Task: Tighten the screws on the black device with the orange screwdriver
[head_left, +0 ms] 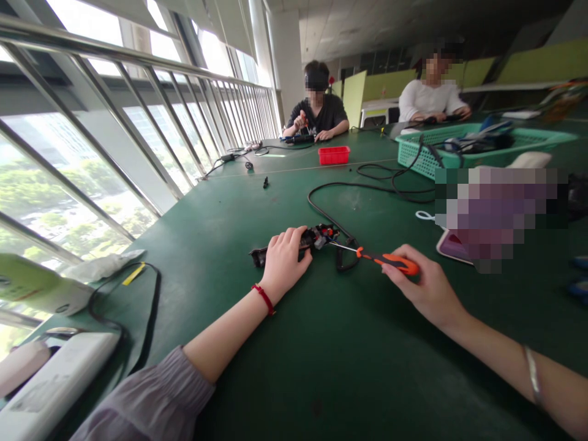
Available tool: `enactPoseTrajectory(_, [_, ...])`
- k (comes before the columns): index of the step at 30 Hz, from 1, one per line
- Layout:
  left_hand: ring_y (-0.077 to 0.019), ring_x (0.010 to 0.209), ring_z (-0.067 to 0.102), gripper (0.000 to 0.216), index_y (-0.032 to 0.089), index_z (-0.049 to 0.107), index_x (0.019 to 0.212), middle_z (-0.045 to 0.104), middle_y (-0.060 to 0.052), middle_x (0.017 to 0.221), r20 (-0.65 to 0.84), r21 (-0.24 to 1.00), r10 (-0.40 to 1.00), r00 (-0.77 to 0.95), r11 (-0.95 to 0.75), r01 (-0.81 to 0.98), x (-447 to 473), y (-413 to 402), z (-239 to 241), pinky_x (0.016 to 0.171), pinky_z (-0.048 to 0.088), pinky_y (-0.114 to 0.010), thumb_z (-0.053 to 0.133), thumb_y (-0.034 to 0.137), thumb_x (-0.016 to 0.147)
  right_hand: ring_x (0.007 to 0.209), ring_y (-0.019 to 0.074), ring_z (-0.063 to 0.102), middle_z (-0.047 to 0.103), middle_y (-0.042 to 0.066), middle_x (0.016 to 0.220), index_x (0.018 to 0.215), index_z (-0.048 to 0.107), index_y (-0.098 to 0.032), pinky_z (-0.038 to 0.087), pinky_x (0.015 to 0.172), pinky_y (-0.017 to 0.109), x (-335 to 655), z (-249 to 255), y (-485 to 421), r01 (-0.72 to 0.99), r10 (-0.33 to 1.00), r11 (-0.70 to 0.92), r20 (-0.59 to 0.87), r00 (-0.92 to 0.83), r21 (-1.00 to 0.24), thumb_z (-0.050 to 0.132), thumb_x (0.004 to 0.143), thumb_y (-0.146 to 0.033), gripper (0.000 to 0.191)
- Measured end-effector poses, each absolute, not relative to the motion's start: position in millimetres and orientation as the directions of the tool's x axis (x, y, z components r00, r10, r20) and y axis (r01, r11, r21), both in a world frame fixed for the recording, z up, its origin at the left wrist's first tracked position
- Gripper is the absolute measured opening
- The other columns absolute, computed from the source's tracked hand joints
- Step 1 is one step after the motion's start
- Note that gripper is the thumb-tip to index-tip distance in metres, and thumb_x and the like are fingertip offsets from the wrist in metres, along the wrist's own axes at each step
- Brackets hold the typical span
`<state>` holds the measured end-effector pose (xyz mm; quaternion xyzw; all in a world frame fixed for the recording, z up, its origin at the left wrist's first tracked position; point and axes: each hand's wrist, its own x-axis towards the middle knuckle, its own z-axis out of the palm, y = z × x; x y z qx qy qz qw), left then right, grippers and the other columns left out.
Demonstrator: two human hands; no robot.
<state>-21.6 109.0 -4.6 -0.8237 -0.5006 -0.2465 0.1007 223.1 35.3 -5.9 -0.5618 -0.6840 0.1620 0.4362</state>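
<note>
My left hand (285,256) is closed over a black device with an opened housing (260,257), pressing it against the green table (257,367). Coloured wires and small inner parts show at the device's right end. In my right hand (425,285) is an orange-and-black screwdriver (390,261), held by its handle between thumb and fingers. Its metal shaft points left, and the tip is at the exposed parts of the device; whether it sits on a screw I cannot tell. A black power cord (316,211) runs from near the device towards the back right.
A red tray (334,155) and a green basket (413,154) of tools stand farther back. Small black pieces (265,182) lie left of centre. A bottle (41,288) and a white box (59,380) are at near left, beside the railing (138,61). Two people sit opposite.
</note>
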Motion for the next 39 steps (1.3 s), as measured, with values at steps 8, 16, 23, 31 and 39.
enactPoseTrajectory(8, [-0.0228,0.100,0.056,0.041,0.019,0.045,0.123,0.060,-0.007,0.111,0.507,0.081,0.775,0.377,-0.478,0.874,-21,109,-5,0.087,0.041,-0.036,0.048,0.023,0.082,0.059,0.0155,0.048,0.050,0.001,0.057,0.054,0.048,-0.021,0.037,0.059,0.030,224,-5,36,0.624,0.931,0.316,0.360,-0.060,-0.715,0.043,0.085,-0.044,0.040])
enactPoseTrajectory(16, [-0.0226,0.100,0.056,0.040,0.018,0.045,0.123,0.060,-0.006,0.111,0.504,0.080,0.776,0.378,-0.478,0.875,-21,109,-5,0.087,0.041,-0.036,0.047,0.023,0.083,0.061,0.0152,0.049,0.054,0.000,0.066,0.070,0.052,-0.022,0.037,0.059,0.029,224,-6,36,0.608,0.930,0.287,0.367,0.007,-0.740,0.050,0.083,-0.042,0.024])
enactPoseTrajectory(23, [-0.0228,0.104,0.054,0.044,0.015,0.044,0.127,0.060,-0.008,0.112,0.524,0.058,0.762,0.381,-0.478,0.876,-20,107,-4,0.095,0.037,-0.037,0.046,0.023,0.084,0.066,0.0170,0.053,0.057,0.001,0.069,0.073,0.054,-0.021,0.039,0.065,0.030,224,-8,36,0.629,0.928,0.286,0.372,0.005,-0.723,0.051,0.083,-0.042,0.023])
enactPoseTrajectory(31, [-0.0234,0.109,0.052,0.057,0.013,0.034,0.138,0.058,-0.010,0.119,0.463,0.036,0.759,0.458,-0.532,0.846,-26,110,-5,0.097,0.039,-0.037,0.044,0.020,0.083,0.060,0.0152,0.054,0.058,-0.001,0.060,0.065,0.052,-0.021,0.039,0.064,0.028,223,-7,36,0.640,0.942,0.270,0.336,-0.020,-0.719,0.048,0.085,-0.047,0.033])
enactPoseTrajectory(39, [-0.0230,0.106,0.055,0.060,0.010,0.027,0.142,0.061,-0.012,0.112,0.406,0.017,0.755,0.515,-0.569,0.822,-35,122,-5,0.097,0.041,-0.039,0.039,0.019,0.084,0.037,0.0107,0.037,0.036,-0.003,0.037,0.046,0.043,-0.021,0.025,0.045,0.028,229,35,68,0.766,0.955,0.206,0.297,-0.021,-0.609,0.035,0.086,-0.059,0.056])
